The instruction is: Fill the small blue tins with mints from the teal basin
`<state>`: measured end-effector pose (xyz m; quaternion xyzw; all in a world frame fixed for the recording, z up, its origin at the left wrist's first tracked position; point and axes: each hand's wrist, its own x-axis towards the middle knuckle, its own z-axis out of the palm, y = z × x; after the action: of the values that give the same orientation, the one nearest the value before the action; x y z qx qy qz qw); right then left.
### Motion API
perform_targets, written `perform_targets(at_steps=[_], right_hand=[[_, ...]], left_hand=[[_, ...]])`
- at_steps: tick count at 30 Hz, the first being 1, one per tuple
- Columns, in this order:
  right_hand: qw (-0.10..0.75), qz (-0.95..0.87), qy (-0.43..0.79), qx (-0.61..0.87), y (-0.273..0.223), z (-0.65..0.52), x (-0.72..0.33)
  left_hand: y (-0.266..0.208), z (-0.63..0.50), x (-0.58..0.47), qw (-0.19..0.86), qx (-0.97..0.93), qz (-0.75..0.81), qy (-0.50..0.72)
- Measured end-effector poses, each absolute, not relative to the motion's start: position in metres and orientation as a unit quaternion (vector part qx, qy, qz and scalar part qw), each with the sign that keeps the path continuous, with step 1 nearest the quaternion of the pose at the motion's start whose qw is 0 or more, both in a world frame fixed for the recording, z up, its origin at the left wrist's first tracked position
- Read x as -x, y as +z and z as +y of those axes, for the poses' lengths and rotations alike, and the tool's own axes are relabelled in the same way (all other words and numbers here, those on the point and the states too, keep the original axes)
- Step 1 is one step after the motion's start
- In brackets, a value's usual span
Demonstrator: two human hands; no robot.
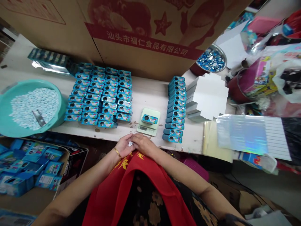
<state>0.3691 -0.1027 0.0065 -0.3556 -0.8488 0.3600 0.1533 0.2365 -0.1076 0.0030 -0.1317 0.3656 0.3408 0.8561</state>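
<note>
My left hand (123,145) is cupped palm up, with a few small white candies (130,143) lying in it. Over its fingers rests my right hand (142,142), curled inward; its fingertips are partly hidden, so what they pinch cannot be made out. Just beyond both hands is a pale green kitchen scale (144,129), and on it lies one blue tin (150,119) with a dark round opening. To the left stand several rows of the same blue tins (103,95). Another single column of tins (175,110) runs along the right.
A turquoise basin (61,105) of white candies, with a metal scoop (39,118), stands at the left. Below it is a carton of blue packs (35,160). A large cardboard box (141,62) walls the back. White card stacks (209,94) and a metal bowl (224,56) of lids sit right.
</note>
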Motion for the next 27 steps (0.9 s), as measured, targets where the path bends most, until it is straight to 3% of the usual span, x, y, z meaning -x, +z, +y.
perform_targets(at_steps=[7, 17, 22, 27], right_hand=[[0.271, -0.748, 0.346, 0.497, 0.015, -0.049, -0.401], [0.269, -0.751, 0.289, 0.529, 0.014, -0.039, -0.413], [0.154, -0.863, 0.309, 0.369, 0.025, -0.092, -0.38], [0.084, -0.897, 0.275, 0.334, 0.018, -0.114, -0.366]], left_hand=[[0.006, -0.078, -0.241, 0.854, 0.109, 0.36, 0.36], [0.003, -0.093, -0.233, 0.848, 0.116, 0.368, 0.363], [0.001, -0.106, -0.234, 0.866, 0.124, 0.331, 0.354], [0.0, -0.113, -0.233, 0.881, 0.107, 0.335, 0.317]])
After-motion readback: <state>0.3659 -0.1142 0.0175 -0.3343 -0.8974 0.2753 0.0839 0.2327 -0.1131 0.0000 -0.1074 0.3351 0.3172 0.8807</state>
